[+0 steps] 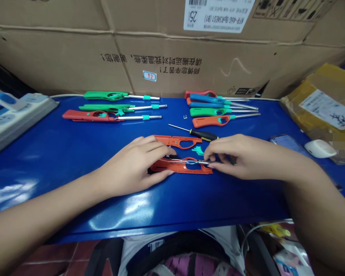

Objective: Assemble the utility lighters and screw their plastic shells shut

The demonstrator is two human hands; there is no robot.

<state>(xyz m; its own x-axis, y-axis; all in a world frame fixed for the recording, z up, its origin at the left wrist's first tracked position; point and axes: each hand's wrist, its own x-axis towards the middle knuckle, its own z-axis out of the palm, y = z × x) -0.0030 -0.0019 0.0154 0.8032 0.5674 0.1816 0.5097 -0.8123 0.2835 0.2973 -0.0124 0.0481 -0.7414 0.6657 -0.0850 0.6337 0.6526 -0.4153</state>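
My left hand (145,163) is closed round the handle end of an orange lighter half-shell (176,167), thumb along its near edge and fingertips by a small black part (173,156). My right hand (237,156) pinches a metal lighter tube (203,162) at the shell's other end. Thin white and green wires (189,162) run from the tube over the shell. Just behind lie the second orange half-shell (186,143), partly under my left fingers, and a teal trigger piece (198,150). My right fingers hide the far part of the tube.
A black-handled screwdriver (204,134) lies behind the parts. Several lighters are lined up at the back left, including a red one (89,115), and several at back right, including an orange one (209,121). A power strip (18,117), phone (287,143), white mouse (320,148) and cardboard box (74,57) surround them.
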